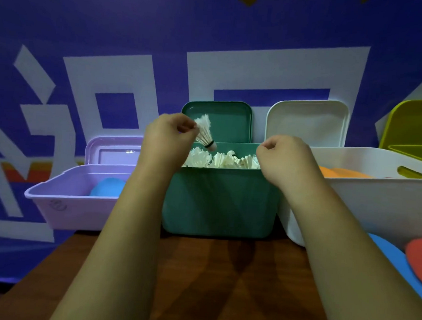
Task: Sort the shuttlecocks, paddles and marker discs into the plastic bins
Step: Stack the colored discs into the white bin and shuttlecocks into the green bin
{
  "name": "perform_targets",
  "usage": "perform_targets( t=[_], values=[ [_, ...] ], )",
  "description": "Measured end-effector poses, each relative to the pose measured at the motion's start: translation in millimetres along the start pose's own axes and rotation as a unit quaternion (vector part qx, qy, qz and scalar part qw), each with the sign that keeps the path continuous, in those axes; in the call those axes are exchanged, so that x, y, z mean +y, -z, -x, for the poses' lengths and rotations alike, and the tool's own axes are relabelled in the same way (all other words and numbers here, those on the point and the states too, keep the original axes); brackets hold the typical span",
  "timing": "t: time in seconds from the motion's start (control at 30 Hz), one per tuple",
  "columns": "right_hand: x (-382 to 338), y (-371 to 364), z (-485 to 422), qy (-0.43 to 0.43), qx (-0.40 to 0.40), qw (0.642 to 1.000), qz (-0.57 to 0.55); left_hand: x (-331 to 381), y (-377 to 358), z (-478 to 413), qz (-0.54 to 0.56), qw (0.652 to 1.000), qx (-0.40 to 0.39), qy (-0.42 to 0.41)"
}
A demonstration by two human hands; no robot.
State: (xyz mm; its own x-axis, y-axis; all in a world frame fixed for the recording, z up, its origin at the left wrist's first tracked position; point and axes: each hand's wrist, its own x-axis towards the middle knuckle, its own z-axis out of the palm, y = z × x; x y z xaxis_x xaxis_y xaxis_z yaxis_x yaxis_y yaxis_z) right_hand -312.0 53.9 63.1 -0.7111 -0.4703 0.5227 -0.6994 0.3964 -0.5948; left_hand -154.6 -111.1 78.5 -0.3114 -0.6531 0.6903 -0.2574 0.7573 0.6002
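Bench (199, 269) against a blue wall (139, 21); lilac bin (56, 200), green bin (220, 204), white bin (374, 200) abreast. Left hand (167, 135) pinches a shuttlecock (205, 134); right hand (283, 158) fisted, empty.

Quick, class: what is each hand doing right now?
Left hand: pinching a shuttlecock by its feathers.
Right hand: fingers curled, holding nothing visible.

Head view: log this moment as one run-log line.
left hand: pinches shuttlecock by feathers | position: over green bin | right hand: curled, nothing seen in it | in bin: loose shuttlecocks
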Motion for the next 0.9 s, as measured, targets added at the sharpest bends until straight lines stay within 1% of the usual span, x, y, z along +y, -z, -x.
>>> perform_targets(
  t=[0.1, 0.13, 0.17, 0.2, 0.27, 0.3, 0.33, 0.37, 0.5, 0.6, 0.67, 0.73, 0.8, 0.9],
  values=[
    [-4, -5, 5, 0.013, -0.004, 1.000, -0.011, -7, 9, -6, -0.066, 0.988, 0.126, -0.057],
    [-6, -7, 6, 0.021, -0.004, 1.000, -0.014, -10, 11, -7, -0.084, 0.984, 0.146, -0.061],
    [-8, -8, 7, 0.030, -0.004, 0.999, -0.015, -16, 11, -8, -0.103, 0.983, 0.138, -0.054],
    [-11, -8, 9, 0.037, -0.007, 0.999, -0.016, -24, 10, -9, -0.135, 0.985, 0.100, -0.033],
    [-15, -8, 12, 0.048, -0.020, 0.998, -0.016, -36, 5, -6, -0.197, 0.979, -0.030, 0.044],
    [-16, -8, 12, 0.052, -0.025, 0.998, -0.016, -38, 4, -2, -0.203, 0.972, -0.082, 0.081],
    [-17, -7, 13, 0.055, -0.027, 0.998, -0.018, -39, 4, 0, -0.197, 0.969, -0.108, 0.105],
    [-17, -5, 13, 0.056, -0.027, 0.998, -0.022, -38, 6, 1, -0.190, 0.969, -0.110, 0.111],
    [-17, 3, 13, 0.047, -0.025, 0.998, -0.038, -26, 14, 0, -0.175, 0.979, -0.063, 0.084],
    [-16, 8, 15, 0.044, -0.018, 0.998, -0.046, -8, 14, 1, -0.137, 0.986, -0.074, 0.053],
    [-14, 11, 18, 0.043, -0.021, 0.998, -0.049, 6, 11, 5, -0.106, 0.988, -0.111, 0.031],
    [-10, 17, 24, 0.043, -0.023, 0.998, -0.048, 20, 7, 12, -0.061, 0.983, -0.170, 0.021],
    [-2, 27, 33, 0.041, -0.016, 0.998, -0.044, 36, 0, 21, -0.025, 0.971, -0.238, 0.012],
    [20, 52, 53, 0.036, 0.007, 0.999, -0.033, 62, -18, 41, 0.001, 0.944, -0.327, -0.027]
  ],
)
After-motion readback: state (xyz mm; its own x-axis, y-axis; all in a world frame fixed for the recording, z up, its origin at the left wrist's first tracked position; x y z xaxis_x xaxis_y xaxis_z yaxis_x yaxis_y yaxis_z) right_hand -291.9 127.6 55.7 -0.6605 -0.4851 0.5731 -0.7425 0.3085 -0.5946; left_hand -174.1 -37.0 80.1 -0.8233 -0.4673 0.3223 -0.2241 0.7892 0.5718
